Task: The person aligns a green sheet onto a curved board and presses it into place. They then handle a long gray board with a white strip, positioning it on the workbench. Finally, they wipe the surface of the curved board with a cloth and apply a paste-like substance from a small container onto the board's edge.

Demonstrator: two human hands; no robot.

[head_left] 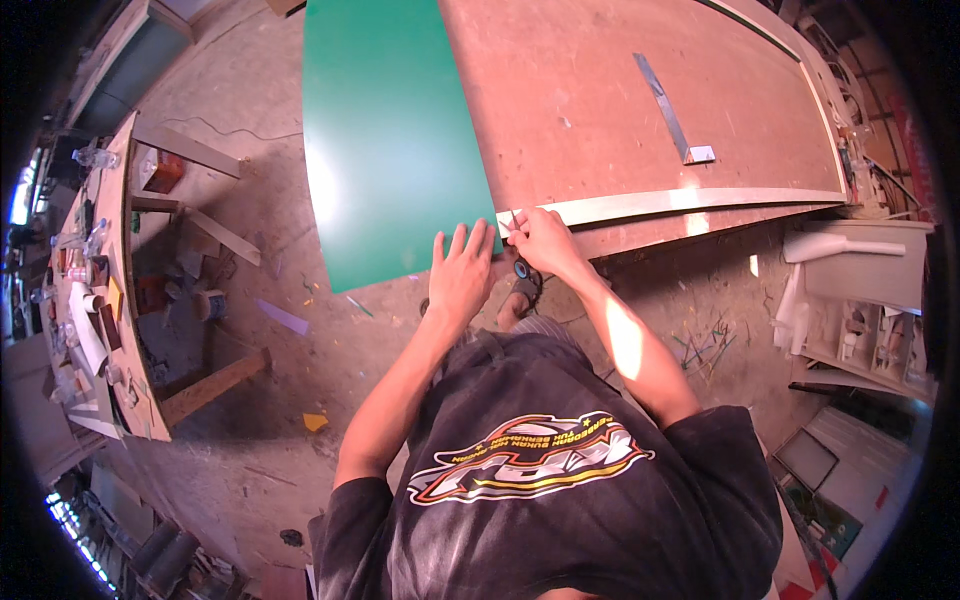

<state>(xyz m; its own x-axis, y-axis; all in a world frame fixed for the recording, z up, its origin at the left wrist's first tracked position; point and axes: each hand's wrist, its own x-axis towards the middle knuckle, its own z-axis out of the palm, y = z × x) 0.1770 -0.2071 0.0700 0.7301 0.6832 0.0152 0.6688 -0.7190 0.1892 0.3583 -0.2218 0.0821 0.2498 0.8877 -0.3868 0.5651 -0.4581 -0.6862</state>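
Observation:
My left hand [461,277] lies flat with its fingers stretched out on the lower right corner of a smooth green sheet [385,150]. Just right of that corner, my right hand [545,243] is closed in a pinch at the left end of a long pale strip [690,201]. A thin, dark, pointed thing [514,217] shows at its fingertips; its kind is unclear and the fingers hide the rest. Below this hand is a small round black-and-blue thing [521,269], partly covered.
The green sheet overlaps a large reddish-brown board [600,120], which carries an L-shaped metal square [662,110]. At left stands a cluttered wooden workbench [140,360]. Offcuts and scraps [705,345] litter the concrete floor. A pale shelf unit [870,290] is at right.

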